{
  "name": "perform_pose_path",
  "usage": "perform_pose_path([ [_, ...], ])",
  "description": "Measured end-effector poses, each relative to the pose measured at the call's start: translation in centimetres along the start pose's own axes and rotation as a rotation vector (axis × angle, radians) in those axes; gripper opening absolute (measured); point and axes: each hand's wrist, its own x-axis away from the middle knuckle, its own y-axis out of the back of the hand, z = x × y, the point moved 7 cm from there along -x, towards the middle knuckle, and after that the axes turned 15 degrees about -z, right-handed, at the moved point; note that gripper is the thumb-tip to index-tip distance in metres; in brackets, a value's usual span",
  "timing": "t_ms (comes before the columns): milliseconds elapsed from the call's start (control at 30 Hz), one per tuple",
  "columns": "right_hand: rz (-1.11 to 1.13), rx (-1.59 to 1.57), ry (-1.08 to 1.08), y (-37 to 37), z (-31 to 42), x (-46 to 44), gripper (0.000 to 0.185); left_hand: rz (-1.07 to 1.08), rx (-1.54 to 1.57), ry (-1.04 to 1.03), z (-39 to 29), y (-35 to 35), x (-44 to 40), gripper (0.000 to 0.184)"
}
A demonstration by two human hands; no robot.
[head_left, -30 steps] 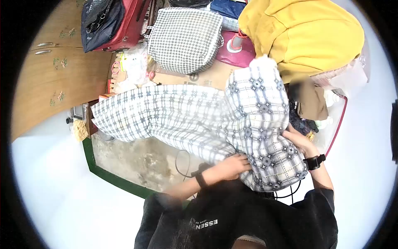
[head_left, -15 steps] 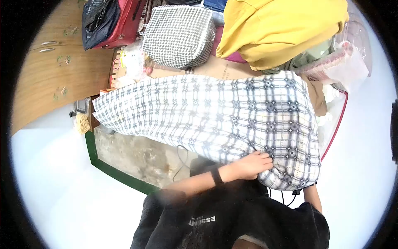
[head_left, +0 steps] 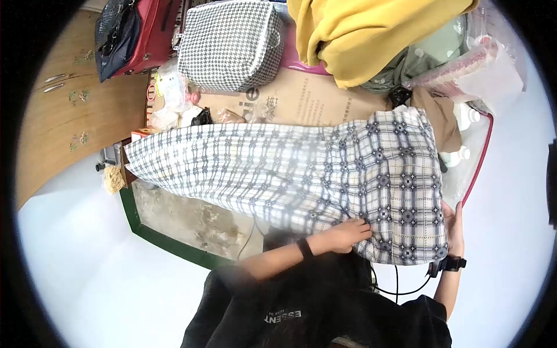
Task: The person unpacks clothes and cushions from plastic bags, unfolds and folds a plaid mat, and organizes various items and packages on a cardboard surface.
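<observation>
the person's left hand [head_left: 351, 232] lies on the near edge of a long white fabric cloth [head_left: 400, 185] with dark plaid lines and flower-like motifs, fingers bent onto it; whether they pinch a fold i cannot tell. the right hand [head_left: 455, 235] is at the cloth's right edge, partly hidden by it, so its grip cannot be told either. the cloth stretches leftward from the hands, in front of a flat brown printed cardboard sheet [head_left: 290, 95]. uneven tension could deepen the creases beside the left hand and skew the edges. thin black cables [head_left: 397, 284] hang below the near right corner and might snag if that corner dropped; a wide rightward swing could knock the white plastic bottle-like containers [head_left: 464, 153] just beyond.
</observation>
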Motion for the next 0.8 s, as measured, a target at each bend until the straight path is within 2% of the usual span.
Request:
perform_pose_path([
  [33, 0.012, 0.151, 0.023, -0.1, 0.7, -1.0, 0.065, 0.002, 0.008, 0.010, 0.1, -0.2, 0.2, 0.050],
  [67, -0.016, 0.433, 0.048, -0.4, 1.1, -2.2, 0.065, -0.007, -0.019, 0.028, 0.4, -0.3, 0.3, 0.050],
  [133, -0.110, 0.899, 0.067, -4.8, 2.8, -3.1, 0.066, 0.035, -0.029, 0.055, 0.9, -0.6, 0.2, 0.051],
  [167, -0.145, 0.875, -0.001, -8.5, 2.9, -3.6, 0.059, 0.038, -0.010, 0.065, 1.4, -0.2, 0.4, 0.051],
  [267, -0.062, 0.756, -0.123, -8.6, -0.3, -7.1, 0.049, 0.080, -0.009, 0.079, 2.6, -2.4, 1.6, 0.056],
  [333, 0.085, 0.734, 0.091, -8.4, -1.0, -7.9, 0.041, 0.128, 0.056, 0.154, 3.5, -2.8, 1.9, 0.055],
  [367, 0.150, 0.828, 0.251, -8.4, -1.4, -7.2, 0.039, 0.164, 0.112, 0.217, 4.2, -3.4, 2.6, 0.054],
  [433, 0.072, 0.737, 0.195, -8.5, -2.4, -5.1, 0.040, 0.280, 0.330, 0.329, 7.5, -2.6, 4.3, 0.051],
  [467, 0.066, 0.709, 0.135, -7.3, -3.7, -4.2, 0.042, 0.314, 0.549, 0.502, 9.9, -0.7, 4.6, 0.050],
  [500, 0.061, 0.680, 0.074, -6.5, -4.3, -3.5, 0.043, 0.184, 0.449, 0.643, 13.1, 2.5, 4.7, 0.050],
  [533, 0.114, 0.717, 0.006, -6.5, -4.9, -2.6, 0.043, -0.025, 0.315, 0.701, 16.6, 5.1, 4.2, 0.056],
  [567, 0.106, 0.663, 0.057, -6.3, -5.7, -1.9, 0.044, -0.326, 0.171, 0.573, 17.5, 9.8, 2.8, 0.065],
  [633, 0.231, 0.807, 0.222, -7.6, -6.4, -0.8, 0.040, -0.558, 0.198, 0.483, 17.6, 14.6, -0.5, 0.075],
  [667, 0.297, 0.840, 0.237, -9.0, -6.0, -0.2, 0.038, -0.550, 0.203, 0.466, 17.5, 15.7, -2.3, 0.075],
  [733, 0.378, 0.872, 0.242, -10.4, -5.5, 0.3, 0.030, -0.753, 0.024, 0.333, 16.4, 19.1, -5.4, 0.079],
  [767, 0.406, 0.905, 0.341, -11.0, -5.1, 0.7, 0.029, -0.738, 0.038, 0.296, 15.9, 19.9, -7.0, 0.079],
  [800, 0.417, 0.931, 0.321, -11.0, -5.0, 1.1, 0.028, -0.480, 0.142, 0.289, 15.6, 18.9, -8.8, 0.075],
])
